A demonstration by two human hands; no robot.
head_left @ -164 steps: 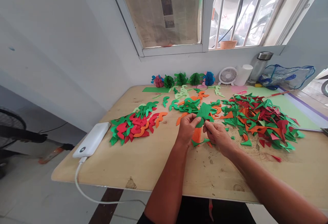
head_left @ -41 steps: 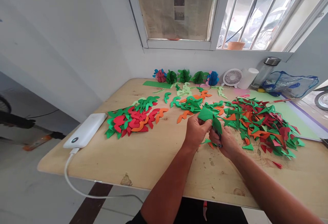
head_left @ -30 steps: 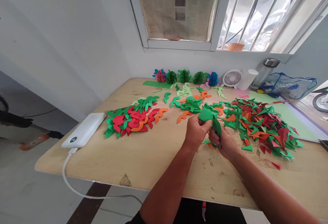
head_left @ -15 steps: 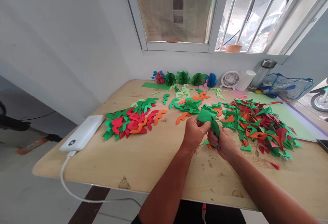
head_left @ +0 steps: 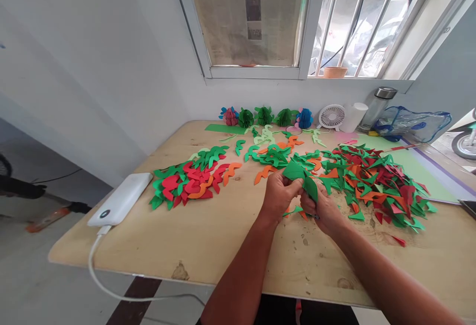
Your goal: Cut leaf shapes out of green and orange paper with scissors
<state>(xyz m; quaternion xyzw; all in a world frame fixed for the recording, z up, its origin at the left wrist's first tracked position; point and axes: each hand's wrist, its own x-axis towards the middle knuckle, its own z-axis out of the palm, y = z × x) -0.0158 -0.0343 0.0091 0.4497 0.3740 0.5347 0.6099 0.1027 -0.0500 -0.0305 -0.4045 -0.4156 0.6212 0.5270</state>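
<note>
Folded or layered green paper (head_left: 294,170) is pinched between the thumb and fingers of my left hand (head_left: 278,193). A strip of it curls down on the right, beside my right hand (head_left: 323,206). My right hand is closed just under that strip. A small dark-blue bit, which looks like part of a scissors handle (head_left: 316,217), shows at its fingers; paper and fingers hide any blades. Behind the hands lie green cut paper shapes (head_left: 275,155). Right of them spreads a heap of green, red and orange paper scraps (head_left: 379,186).
Red and green cut shapes (head_left: 186,178) lie at the left of the wooden table (head_left: 208,250). A white power bank (head_left: 121,200) with a cable sits on the left edge. Honeycomb paper ornaments (head_left: 265,116), a small fan (head_left: 332,116) and a glass bottle (head_left: 376,106) stand along the wall.
The view has shifted slightly. Both hands keep their hold, and the green paper has turned a little, its right-hand strip now spread wider.
</note>
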